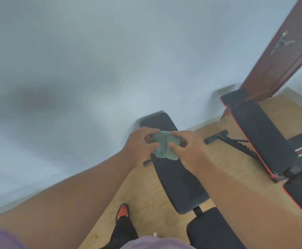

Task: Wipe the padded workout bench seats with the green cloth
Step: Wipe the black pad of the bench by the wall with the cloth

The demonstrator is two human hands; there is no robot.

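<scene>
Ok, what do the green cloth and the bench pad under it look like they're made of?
The green cloth, gripped by the left hand and the right hand, looks like soft terry or microfibre: it bunches in folds with a nubby edge. The bench pad looks like black vinyl or faux leather over foam: matte, faintly grained, with rounded edges. Blur leaves both uncertain.

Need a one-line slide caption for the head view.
Both hands, left hand and right hand, bunch the green cloth above the nearer black padded bench; a red-trimmed bench stands alongside.
</scene>
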